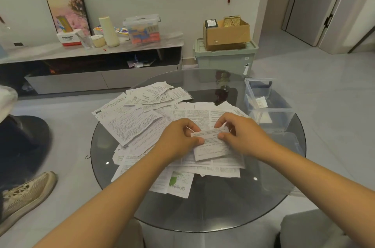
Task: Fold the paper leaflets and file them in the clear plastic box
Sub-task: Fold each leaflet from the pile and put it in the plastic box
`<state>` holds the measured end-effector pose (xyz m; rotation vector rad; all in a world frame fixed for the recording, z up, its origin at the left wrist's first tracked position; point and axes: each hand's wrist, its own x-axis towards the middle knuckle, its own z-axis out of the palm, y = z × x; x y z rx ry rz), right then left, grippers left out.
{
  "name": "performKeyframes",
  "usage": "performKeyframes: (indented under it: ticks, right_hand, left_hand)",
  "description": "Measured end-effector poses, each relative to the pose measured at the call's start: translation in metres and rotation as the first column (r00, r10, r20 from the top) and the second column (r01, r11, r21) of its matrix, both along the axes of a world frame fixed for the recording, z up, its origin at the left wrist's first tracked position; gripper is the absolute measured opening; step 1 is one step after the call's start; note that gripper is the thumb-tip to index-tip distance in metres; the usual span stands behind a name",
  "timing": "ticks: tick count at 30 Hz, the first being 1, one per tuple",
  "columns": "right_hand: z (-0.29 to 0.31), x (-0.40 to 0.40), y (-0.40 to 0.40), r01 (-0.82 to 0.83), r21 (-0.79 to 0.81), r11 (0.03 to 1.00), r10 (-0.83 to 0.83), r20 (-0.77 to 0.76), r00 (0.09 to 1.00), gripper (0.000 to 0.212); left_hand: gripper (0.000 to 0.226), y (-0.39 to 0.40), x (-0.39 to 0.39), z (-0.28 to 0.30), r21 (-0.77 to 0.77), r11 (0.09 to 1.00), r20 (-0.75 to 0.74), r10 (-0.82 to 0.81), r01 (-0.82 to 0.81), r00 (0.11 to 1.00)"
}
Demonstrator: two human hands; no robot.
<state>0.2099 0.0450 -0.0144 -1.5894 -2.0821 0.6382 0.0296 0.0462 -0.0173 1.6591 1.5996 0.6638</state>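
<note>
At the far left I see a beige shoe (24, 195) on the floor, well apart from the round glass table (203, 211). On the table lies a loose pile of paper leaflets (129, 122), spread flat and overlapping each other; one at the near edge has a green print (178, 181). Over the middle of the pile my left hand (178, 138) pinches the left end of a small leaflet (211, 144), thumb on the top and the fingers curled behind it. The leaflet is partly folded, its upper strip is turned over along the crease. My right hand (241, 134) grips the right end of the same leaflet in the same manner. At the right side of the table stands the clear plastic box (269, 118), open on top, with one small folded paper (261, 102) inside. Just beside it, nearer to me, a clear lid (288, 142) lies flat.
</note>
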Motion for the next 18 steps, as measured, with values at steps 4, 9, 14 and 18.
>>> performKeyframes:
  ticks: [4,9,14,18]
  right_hand:
    - [0.011,0.026,-0.004,0.118,-0.031,0.993,-0.118,-0.012,0.993,0.012]
    - [0.014,0.077,-0.013,0.268,-0.056,0.962,-0.266,0.05,0.963,0.01]
    - [-0.004,0.109,-0.014,0.374,-0.049,0.926,-0.366,0.132,0.921,0.015]
    - [-0.02,0.114,-0.018,0.326,0.065,0.943,-0.333,0.227,0.915,0.028]
  left_hand:
    - [0.032,-0.005,0.031,0.002,0.113,0.993,0.038,-0.023,0.019,0.999]
    - [0.029,-0.015,0.075,-0.009,0.31,0.888,-0.208,-0.287,0.341,0.935]
    - [0.029,-0.012,0.106,-0.027,0.321,0.743,-0.423,-0.443,0.587,0.791]
    - [0.029,-0.004,0.118,-0.035,0.318,0.729,-0.48,-0.427,0.606,0.766]
